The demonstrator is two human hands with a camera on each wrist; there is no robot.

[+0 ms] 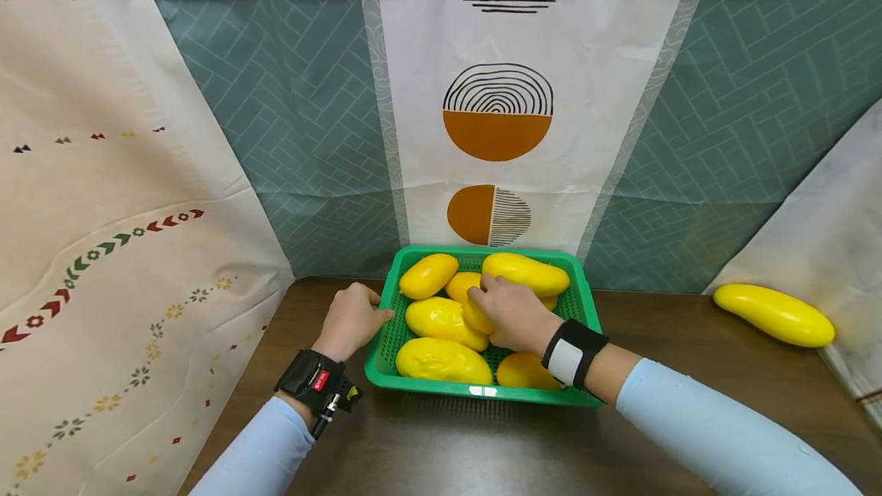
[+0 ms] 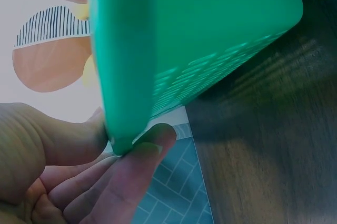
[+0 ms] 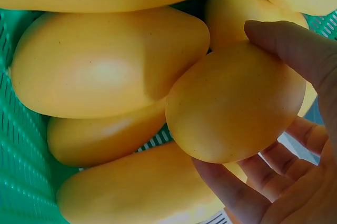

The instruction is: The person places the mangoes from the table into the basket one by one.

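A green plastic basket (image 1: 441, 388) with perforated walls holds several smooth yellow mangoes (image 1: 441, 360). At its left side my left hand (image 1: 351, 321) pinches the rim (image 2: 124, 66) between thumb and fingers. My right hand (image 1: 515, 314) reaches over the basket's right half and grips one mango (image 3: 234, 103), thumb on one side and fingers curled round the other. That mango overlaps its neighbours in the right wrist view. In the head view my right hand hides part of it.
Apart from the basket, a long yellow fruit (image 1: 775, 315) lies at the right end of the dark wooden table (image 1: 661, 389). Patterned cloth (image 1: 331, 136) hangs right behind the basket. More cloth (image 1: 124, 266) borders the table on the left.
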